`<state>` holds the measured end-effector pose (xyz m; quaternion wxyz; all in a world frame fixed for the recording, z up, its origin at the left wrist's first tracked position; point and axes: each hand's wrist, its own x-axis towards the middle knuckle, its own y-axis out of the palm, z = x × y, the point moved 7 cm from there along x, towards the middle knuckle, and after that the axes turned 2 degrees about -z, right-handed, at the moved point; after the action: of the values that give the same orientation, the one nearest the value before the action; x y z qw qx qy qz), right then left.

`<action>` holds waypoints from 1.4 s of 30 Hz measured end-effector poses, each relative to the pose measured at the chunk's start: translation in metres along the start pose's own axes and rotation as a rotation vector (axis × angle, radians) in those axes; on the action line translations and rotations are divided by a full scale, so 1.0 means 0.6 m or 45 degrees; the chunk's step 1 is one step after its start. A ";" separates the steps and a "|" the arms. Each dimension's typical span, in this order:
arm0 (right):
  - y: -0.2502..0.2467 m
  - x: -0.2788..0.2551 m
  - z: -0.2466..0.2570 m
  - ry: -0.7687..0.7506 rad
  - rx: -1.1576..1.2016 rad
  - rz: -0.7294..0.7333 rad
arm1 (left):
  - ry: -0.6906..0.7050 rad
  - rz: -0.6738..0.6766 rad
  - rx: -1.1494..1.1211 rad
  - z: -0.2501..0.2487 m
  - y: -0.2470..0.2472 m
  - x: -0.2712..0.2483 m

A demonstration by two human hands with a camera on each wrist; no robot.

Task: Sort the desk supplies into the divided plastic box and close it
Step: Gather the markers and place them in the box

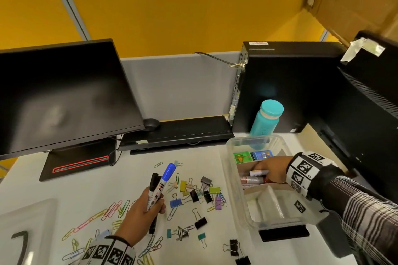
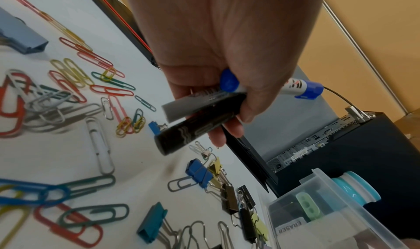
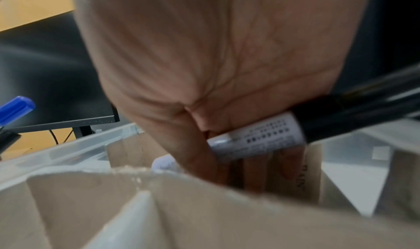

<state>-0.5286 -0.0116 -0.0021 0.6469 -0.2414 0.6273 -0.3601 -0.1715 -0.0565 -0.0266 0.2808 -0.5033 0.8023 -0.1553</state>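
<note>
The clear divided box [image 1: 233,180] stands open at the right, with cardboard dividers [image 3: 159,208]. My right hand [image 1: 274,170] reaches into its middle compartment and holds a white-labelled black marker [image 3: 256,138] between thumb and fingers, over other markers [image 1: 252,179] lying there. Green and blue erasers [image 1: 253,155] fill the far compartment. My left hand [image 1: 142,206] is raised over the desk and grips a blue-capped marker [image 1: 169,171] together with a black marker [image 2: 193,130]. Coloured paper clips [image 1: 112,211] and binder clips [image 1: 200,193] lie scattered on the white desk.
A monitor [image 1: 64,92] stands at the left, a keyboard [image 1: 185,131] and a mouse [image 1: 151,123] behind the clips. A computer tower [image 1: 286,88] and a teal bottle [image 1: 267,118] stand behind the box. The clear lid [image 1: 28,221] lies front left.
</note>
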 end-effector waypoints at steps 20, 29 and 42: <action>-0.052 -0.059 0.030 -0.069 0.041 -0.431 | 0.017 0.078 0.061 -0.017 0.007 0.002; -0.002 -0.168 -0.047 0.284 0.480 -0.722 | 0.268 0.243 0.399 -0.131 0.037 0.002; 0.101 -0.153 -0.057 0.583 0.749 -0.959 | 0.799 0.430 1.352 -0.401 0.304 0.081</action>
<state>-0.5482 0.1019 0.0069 0.3595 -0.1736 0.4949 -0.7718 -0.4654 -0.0270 0.0529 0.2644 -0.0930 0.7284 -0.6253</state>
